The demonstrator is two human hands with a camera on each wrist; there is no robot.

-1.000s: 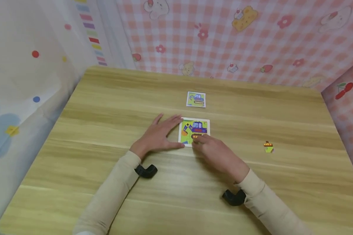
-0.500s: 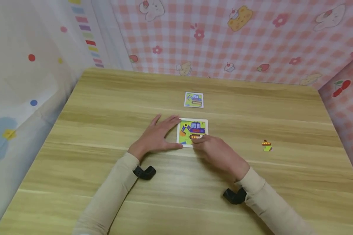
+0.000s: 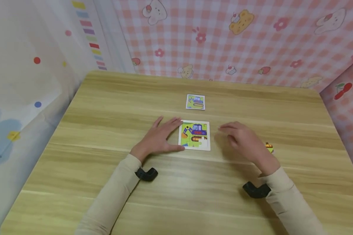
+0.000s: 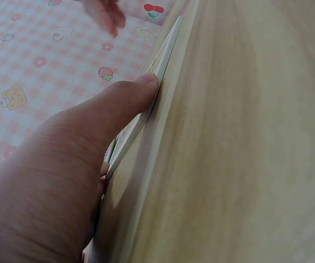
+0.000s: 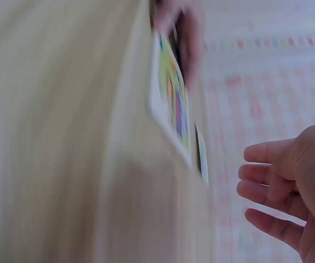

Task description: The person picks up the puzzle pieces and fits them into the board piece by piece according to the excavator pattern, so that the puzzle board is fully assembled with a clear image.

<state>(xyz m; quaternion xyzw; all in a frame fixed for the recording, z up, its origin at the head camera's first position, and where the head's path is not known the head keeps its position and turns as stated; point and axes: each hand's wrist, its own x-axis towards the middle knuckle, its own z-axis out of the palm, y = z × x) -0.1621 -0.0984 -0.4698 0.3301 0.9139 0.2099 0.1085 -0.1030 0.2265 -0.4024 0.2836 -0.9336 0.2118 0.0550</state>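
Observation:
A square jigsaw puzzle (image 3: 194, 130) with a white border lies flat and shows a blue and orange excavator on green. A bare white patch sits at its lower right corner. My left hand (image 3: 157, 138) rests at the puzzle's left side, fingers spread, fingertips at the top left corner and thumb on the bottom border. Right of the puzzle, my right hand (image 3: 247, 140) hangs above the table with nothing in its loosely bent fingers (image 5: 267, 175). A loose puzzle piece (image 3: 270, 149), green with an orange and dark band, lies partly hidden behind the right hand.
A small card (image 3: 195, 102) with the same excavator picture lies beyond the puzzle. The wooden table (image 3: 120, 98) meets a pink checked wall cloth (image 3: 176, 39) at the back. A black camera mount sits on each wrist.
My right hand has left the puzzle's lower right corner and moved right toward the loose piece, uncovering the bare patch. My left hand has stayed in place.

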